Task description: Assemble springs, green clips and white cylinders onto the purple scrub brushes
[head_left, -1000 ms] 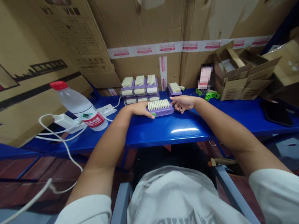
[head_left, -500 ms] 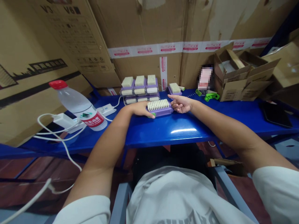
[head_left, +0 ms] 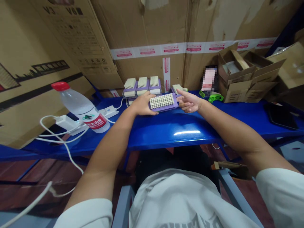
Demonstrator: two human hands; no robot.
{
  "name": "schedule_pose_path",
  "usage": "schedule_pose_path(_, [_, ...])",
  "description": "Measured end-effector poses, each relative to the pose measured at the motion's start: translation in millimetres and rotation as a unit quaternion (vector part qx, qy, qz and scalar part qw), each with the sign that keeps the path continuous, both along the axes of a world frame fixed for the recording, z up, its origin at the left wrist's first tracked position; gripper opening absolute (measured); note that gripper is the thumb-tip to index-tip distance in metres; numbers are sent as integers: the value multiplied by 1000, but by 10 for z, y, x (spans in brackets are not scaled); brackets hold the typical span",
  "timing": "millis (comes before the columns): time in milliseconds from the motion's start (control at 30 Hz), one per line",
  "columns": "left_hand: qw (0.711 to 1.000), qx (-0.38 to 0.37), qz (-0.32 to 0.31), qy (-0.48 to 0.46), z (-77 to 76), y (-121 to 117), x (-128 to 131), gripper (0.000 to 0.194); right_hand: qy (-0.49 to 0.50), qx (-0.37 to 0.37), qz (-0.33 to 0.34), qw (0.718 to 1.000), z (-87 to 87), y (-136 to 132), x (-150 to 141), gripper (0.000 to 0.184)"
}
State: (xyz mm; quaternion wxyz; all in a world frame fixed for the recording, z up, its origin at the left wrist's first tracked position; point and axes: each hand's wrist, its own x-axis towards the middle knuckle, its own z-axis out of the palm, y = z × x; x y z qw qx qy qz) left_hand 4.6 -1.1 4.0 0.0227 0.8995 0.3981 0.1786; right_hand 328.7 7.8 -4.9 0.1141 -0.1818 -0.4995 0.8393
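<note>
A purple brush with rows of cream bristles (head_left: 161, 101) is gripped at its left end by my left hand (head_left: 143, 105), thumb along the near side. Its bristled face tilts toward me, above the blue table. At the brush's right end is my right hand (head_left: 189, 102), one finger stretched out and the others loosely curled; whether a fingertip touches the brush I cannot tell. Behind my left hand, similar purple brushes (head_left: 142, 83) stand stacked in a row. Another cream-bristled brush (head_left: 177, 88) lies behind the held one, partly hidden by it.
A tilted water bottle (head_left: 83, 107) and a white power strip (head_left: 71, 125) with cables are on the left. Green plastic parts (head_left: 215, 98), a phone (head_left: 209, 79) and open cardboard boxes (head_left: 239, 90) sit at back right. A black flat object (head_left: 281, 117) lies far right.
The brush has been raised slightly and turned so its bristles face me more. My right hand has moved a little right and up, its finger more extended.
</note>
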Motion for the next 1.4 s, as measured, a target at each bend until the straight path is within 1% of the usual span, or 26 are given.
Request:
schedule_pose_path(100, [999,18,20,20,9,-51,27,97,-13,21,12,1000,-27,-22,-25,66])
schedule_pose_path(200, [999,17,28,31,-8,-71,52,98,-35,37,11,999,-49,-29,-46,64])
schedule_pose_path(267, [999,14,22,28,-23,-56,51,98,-50,45,1,998,-38,-26,-38,64])
schedule_pose_path(400, [1000,-1,-6,27,-50,30,0,93,-80,55,-33,995,19,-12,24,65])
schedule_pose_path(533, [999,-30,-32,21,-82,121,-52,84,-100,55,-48,992,36,16,83,71])
schedule_pose_path(700, [997,-63,-29,39,-104,142,-56,80,-134,52,-76,987,28,52,112,75])
schedule_pose_path(933, [993,-102,-19,57,-81,109,-32,80,-225,68,-142,962,96,19,88,73])
schedule_pose_path(1000, [991,-114,-21,60,-83,111,-25,79,-256,90,-146,951,113,2,80,72])
schedule_pose_path(1067, [991,-123,-20,57,-86,112,-19,80,-289,126,-155,936,128,-11,87,66])
schedule_pose_path(1133, [989,-133,-17,55,-85,106,-14,83,-316,179,-183,914,145,-17,115,54])
schedule_pose_path(1200, [987,-147,-12,56,-77,93,-8,87,-325,245,-234,883,167,-11,165,42])
schedule_pose_path(1233, [986,-156,-9,59,-71,86,-5,88,-326,282,-267,862,181,-4,197,37])
schedule_pose_path(1267, [985,-163,-5,62,-65,78,-2,89,-330,322,-305,833,196,5,234,32])
schedule_pose_path(1300, [984,-169,0,64,-60,72,1,90,-345,365,-350,791,212,15,274,28])
schedule_pose_path(1333, [983,-173,2,67,-56,67,3,90,-371,409,-397,733,229,24,319,23])
schedule_pose_path(1400, [982,-174,2,68,-52,62,6,89,-434,483,-478,592,257,39,418,15])
